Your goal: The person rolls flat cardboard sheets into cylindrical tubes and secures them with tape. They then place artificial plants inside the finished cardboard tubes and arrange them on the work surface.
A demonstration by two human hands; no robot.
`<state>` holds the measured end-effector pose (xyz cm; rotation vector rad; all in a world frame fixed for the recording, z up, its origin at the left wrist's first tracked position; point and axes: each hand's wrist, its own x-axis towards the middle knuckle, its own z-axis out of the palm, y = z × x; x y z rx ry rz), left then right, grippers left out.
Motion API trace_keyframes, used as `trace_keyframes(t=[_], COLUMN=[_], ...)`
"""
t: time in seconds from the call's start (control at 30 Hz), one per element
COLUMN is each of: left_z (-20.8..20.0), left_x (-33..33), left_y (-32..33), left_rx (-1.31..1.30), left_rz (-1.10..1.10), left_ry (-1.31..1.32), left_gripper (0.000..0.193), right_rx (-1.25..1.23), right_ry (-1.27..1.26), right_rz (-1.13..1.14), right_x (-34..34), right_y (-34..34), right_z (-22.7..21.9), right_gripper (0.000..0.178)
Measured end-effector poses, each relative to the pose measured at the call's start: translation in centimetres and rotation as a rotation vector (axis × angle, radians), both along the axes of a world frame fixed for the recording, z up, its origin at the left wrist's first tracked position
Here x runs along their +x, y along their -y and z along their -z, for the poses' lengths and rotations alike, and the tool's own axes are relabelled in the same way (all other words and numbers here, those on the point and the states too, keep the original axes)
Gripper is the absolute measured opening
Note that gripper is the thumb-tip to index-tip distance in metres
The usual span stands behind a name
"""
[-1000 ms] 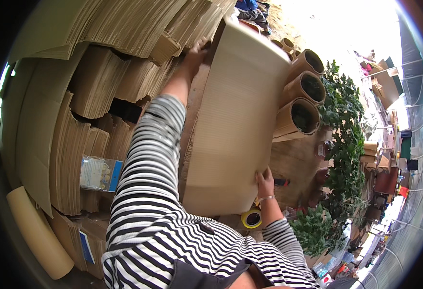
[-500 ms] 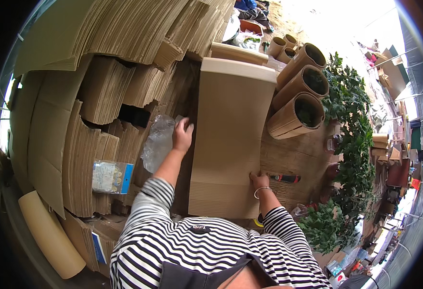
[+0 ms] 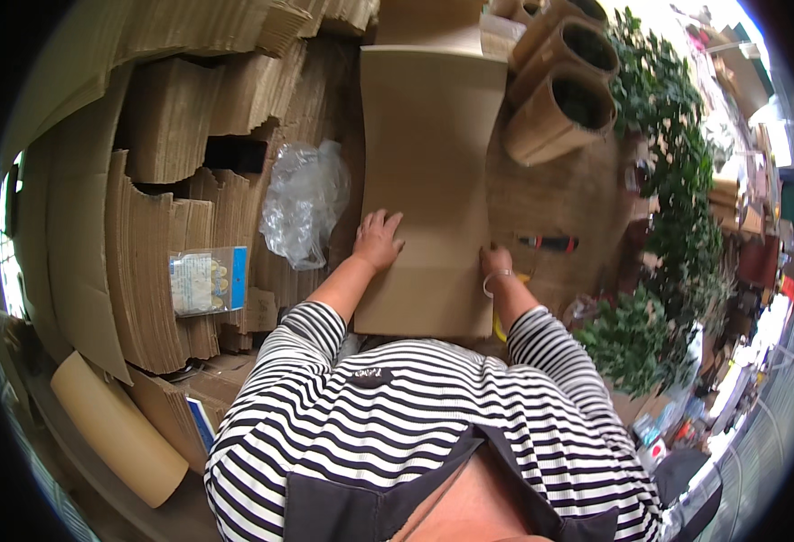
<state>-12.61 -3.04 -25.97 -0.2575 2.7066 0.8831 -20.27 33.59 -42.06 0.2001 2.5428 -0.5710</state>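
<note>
A long brown cardboard sheet [image 3: 428, 154] lies lengthwise before me, its near end close to my striped shirt. On its left edge rests my left hand [image 3: 379, 240], open, fingers spread over the surface. My right hand [image 3: 496, 260], with a bracelet at the wrist, grips the sheet's right edge, its fingers partly hidden. A crumpled clear plastic bag [image 3: 305, 206] lies left of the sheet. To the right, a black-and-red handled tool [image 3: 550, 243] lies on the wooden surface.
Stacked cardboard [image 3: 166, 122] fills the left side, with a flat plastic packet [image 3: 209, 281] on it. A tan roll [image 3: 118, 429] lies at lower left. Cardboard tubes [image 3: 541, 131] with greenery inside stand at far right, beside leafy branches [image 3: 677, 208]. Something yellow [image 3: 501, 327] shows by my right forearm.
My left hand has moved from beside the plastic bag onto the sheet's left edge. My right hand stays at the right edge. The whole view has shifted, so things sit higher in it.
</note>
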Motion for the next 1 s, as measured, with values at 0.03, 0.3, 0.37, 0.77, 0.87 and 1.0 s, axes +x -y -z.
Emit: trace_keyframes(t=[0.03,0.3,0.37,0.77,0.87,1.0], left_z=[0.3,-0.3,0.5,4.4,6.2,6.0], left_x=[0.8,-0.1,-0.2,-3.7,-4.7,-5.9], left_y=[0.2,-2.4,-2.6,-2.7,-2.8,-3.2], left_rx=[-0.041,-0.145,-0.184,-0.177,-0.287,-0.385], left_rz=[-0.006,0.12,0.139,-0.009,0.086,0.218], left_ry=[0.039,0.364,0.418,0.676,0.802,0.952], left_gripper=[0.069,0.074,0.076,0.068,0.066,0.069], right_rx=[-0.002,0.082,0.068,-0.575,-0.44,-0.285], right_ry=[0.033,0.169,-0.02,-0.78,-0.953,-1.018], right_rz=[-0.018,-0.025,-0.087,-0.065,-0.255,-0.411], right_x=[-0.2,-0.5,1.3,-12.1,-15.4,-17.8], right_y=[3.3,7.8,7.0,4.9,6.6,7.0], right_z=[-2.9,-15.5,-16.8,-36.9,-39.8,-39.6], right_gripper=[0.043,0.054,0.058,0.043,0.048,0.053])
